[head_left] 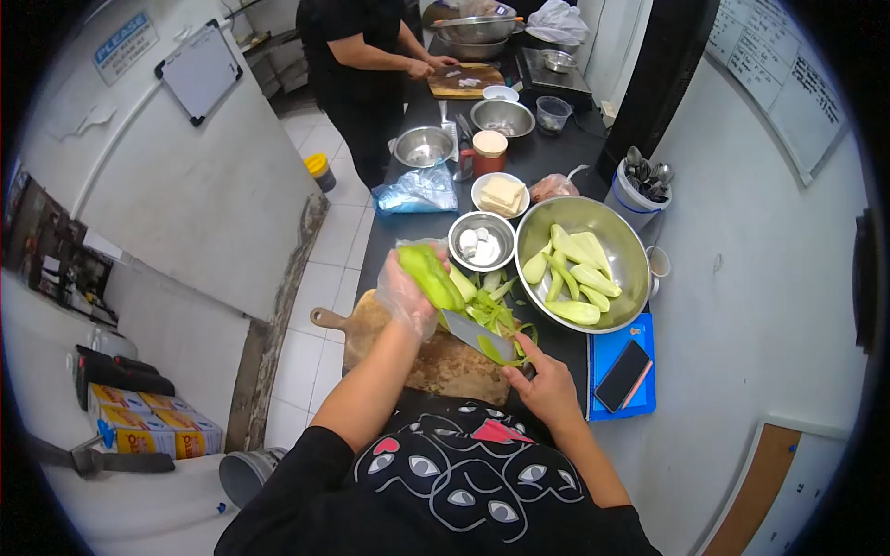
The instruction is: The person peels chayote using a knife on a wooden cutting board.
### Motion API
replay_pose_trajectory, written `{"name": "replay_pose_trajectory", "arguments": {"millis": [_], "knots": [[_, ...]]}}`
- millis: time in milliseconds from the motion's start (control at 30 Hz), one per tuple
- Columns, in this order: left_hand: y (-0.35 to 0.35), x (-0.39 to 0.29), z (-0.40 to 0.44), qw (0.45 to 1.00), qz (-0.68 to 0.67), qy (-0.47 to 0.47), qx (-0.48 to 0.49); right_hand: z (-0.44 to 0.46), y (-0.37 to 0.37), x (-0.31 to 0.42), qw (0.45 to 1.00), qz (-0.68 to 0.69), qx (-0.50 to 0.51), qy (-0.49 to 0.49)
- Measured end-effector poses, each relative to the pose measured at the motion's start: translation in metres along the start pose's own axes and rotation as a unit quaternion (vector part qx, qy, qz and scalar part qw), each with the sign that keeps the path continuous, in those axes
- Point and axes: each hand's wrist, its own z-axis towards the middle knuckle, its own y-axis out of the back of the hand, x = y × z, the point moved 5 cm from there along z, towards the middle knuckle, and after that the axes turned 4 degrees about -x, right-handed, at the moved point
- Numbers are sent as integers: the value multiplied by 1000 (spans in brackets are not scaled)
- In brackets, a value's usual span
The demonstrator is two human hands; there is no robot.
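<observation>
The large round stainless-steel bowl (634, 261), on the black worktop (375, 259) beyond and to the right of the round-ended brown wooden board (445, 369), contains several pale green elongated vegetables (577, 276), lying in mixed directions. Just beside its left rim, the small round stainless-steel bowl (506, 243) contains rounded white pieces (479, 246). Behind this, the round white dish (479, 197) holds pale yellow blocks (502, 193). The white bucket (630, 198) near the wall holds metal spoons (647, 172), bowls upward. The contents of the clear plastic tub (553, 115) farther back are too small to identify. The bright green elongated vegetable (430, 276) is in the left hand (404, 296), above the far edge of the board; its long axis slopes from upper left, away from the wearer, to lower right, toward the blade. The left hand wears a transparent plastic glove, its fingers curled around the vegetable and partly hidden behind it. The thumb and fingers of the right hand (549, 382) pinch the broad-bladed metal knife (473, 334), blade directed left toward the vegetable's lower end. Thin green peelings (496, 313) lie beside and beyond the blade
</observation>
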Motion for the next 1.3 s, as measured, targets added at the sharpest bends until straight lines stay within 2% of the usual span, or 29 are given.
{"name": "replay_pose_trajectory", "arguments": {"millis": [133,200,333,433,567,767,867,1100,1300], "knots": [[-14,-2,-14,996,-75,-34,-28,1,1,4,1000,-6,-13,-12],[-14,-3,-14,997,-72,-32,-16,0,0,6,1000,-1,-23,2],[-15,-4,-10,995,-44,-45,71,3,-2,6,1000,1,-25,-4],[-21,-7,-17,995,-61,-66,-33,4,-6,1,999,2,-32,17],[-22,-11,-13,995,-50,-79,47,1,-10,-1,999,42,-9,-13],[-32,-20,-14,992,-57,-86,79,1,-17,-4,995,95,-10,1],[-38,-19,-18,991,-48,-99,76,2,-19,-1,993,113,13,-38],[-43,-13,-31,994,-49,-88,43,1,-10,13,999,44,-27,-12],[-30,-12,-26,991,-63,-65,97,-1,-9,14,998,22,-48,17]]}}
